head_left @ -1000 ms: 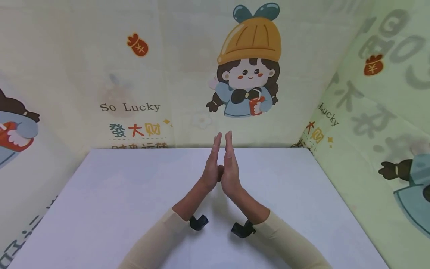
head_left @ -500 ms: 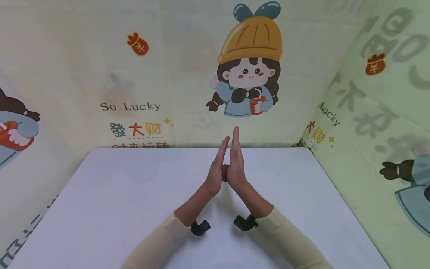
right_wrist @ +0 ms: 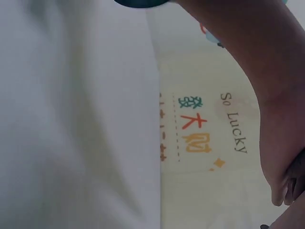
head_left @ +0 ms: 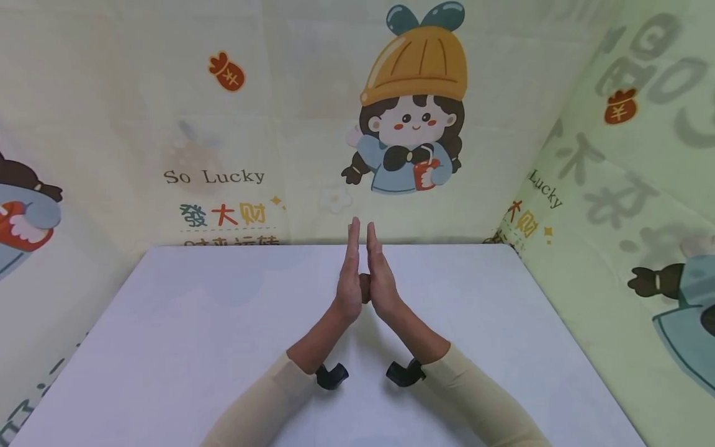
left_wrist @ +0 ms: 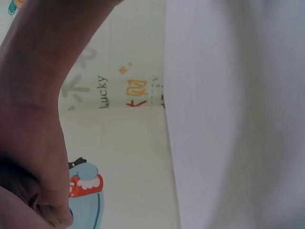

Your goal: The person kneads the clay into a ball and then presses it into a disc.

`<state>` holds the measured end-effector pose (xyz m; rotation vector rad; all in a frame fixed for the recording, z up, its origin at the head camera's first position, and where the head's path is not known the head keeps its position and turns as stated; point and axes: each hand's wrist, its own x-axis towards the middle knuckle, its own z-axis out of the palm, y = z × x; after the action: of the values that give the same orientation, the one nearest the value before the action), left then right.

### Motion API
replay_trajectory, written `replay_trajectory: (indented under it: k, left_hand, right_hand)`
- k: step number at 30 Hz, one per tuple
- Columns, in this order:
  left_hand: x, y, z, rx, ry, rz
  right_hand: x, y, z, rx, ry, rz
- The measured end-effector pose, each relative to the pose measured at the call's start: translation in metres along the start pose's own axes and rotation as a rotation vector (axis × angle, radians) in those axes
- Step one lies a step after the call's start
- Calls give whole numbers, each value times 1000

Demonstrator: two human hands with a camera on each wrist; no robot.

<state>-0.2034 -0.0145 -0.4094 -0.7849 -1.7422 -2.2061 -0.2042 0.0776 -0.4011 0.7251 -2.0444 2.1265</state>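
Near the middle of the head view, a small dark brown lump [head_left: 365, 288] sits between two upright palms. My left hand [head_left: 349, 279] presses it from the left with straight fingers pointing up and away. From the right, my right hand [head_left: 382, 279] presses it with its fingers straight as well. Above the lump a narrow gap separates the fingers. The left wrist view has part of the brown lump [left_wrist: 16, 183] at its lower left edge, and the right wrist view shows the lump [right_wrist: 299, 174] at its right edge. Most of its surface is hidden by the palms.
Both hands are raised over a white table [head_left: 223, 323]. Behind it stands a pale cloth backdrop [head_left: 313, 124] with printed cartoon figures and lettering. Black wrist cameras are worn on the left wrist [head_left: 332, 377] and right wrist [head_left: 405, 372].
The palms have slid against each other with the brown lump between them. Both hands shifted right, then back left; the right fingertips rose ahead, and now the left ones stand slightly higher.
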Motion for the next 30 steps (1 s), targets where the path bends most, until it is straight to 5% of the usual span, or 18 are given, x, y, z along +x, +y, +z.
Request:
replay_trajectory:
  k: [15, 23, 30]
  left_hand:
    - [18, -6, -18, 25, 81, -82]
    - [14, -13, -17, -6, 23, -161]
    - [10, -16, -13, 24, -44, -170]
  right_hand:
    - [-12, -9, 15, 10, -36, 64]
    - [-16, -14, 15, -131, -37, -79]
    - [-10, -16, 10, -117, -20, -152]
